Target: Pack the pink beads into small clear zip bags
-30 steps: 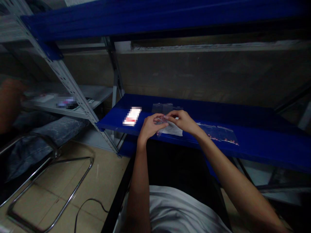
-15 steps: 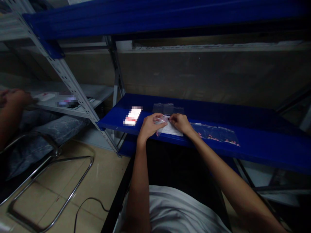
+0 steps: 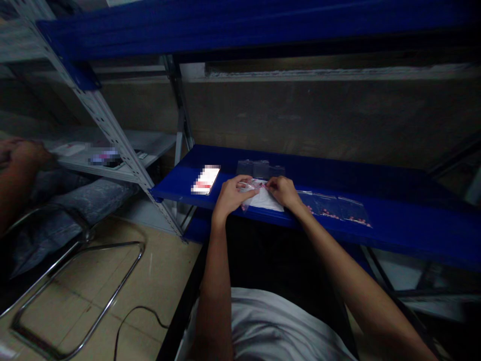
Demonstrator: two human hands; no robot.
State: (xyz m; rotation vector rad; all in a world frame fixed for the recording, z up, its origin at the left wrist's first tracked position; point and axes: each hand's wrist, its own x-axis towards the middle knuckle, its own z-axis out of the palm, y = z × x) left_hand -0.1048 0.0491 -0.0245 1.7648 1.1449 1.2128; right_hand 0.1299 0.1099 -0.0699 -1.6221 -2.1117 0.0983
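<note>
My left hand (image 3: 231,195) is closed on a small clear plastic bag (image 3: 245,204), its thumb and fingers pinching the film over a white sheet (image 3: 266,199), paper or cloth. To the right of it, my right hand (image 3: 283,191) holds its fingertips together in a pinch above the same sheet. Small pinkish-red bits show at those fingertips, too small to name. Beside my right forearm lies a row of clear zip bags (image 3: 327,204) with small pink pieces at their lower edges. Flat clear bags (image 3: 259,167) lie just behind my hands.
A lit phone (image 3: 206,180) rests on the blue shelf (image 3: 398,215), left of my hands. An upper blue beam (image 3: 244,30) crosses above. At far left are another person's hands (image 3: 24,155), a grey shelf (image 3: 154,145) and a metal chair frame (image 3: 112,245).
My right hand has shifted slightly to the right, away from the left hand, and pinkish bits show more between them. My left hand stays in place with the bag.
</note>
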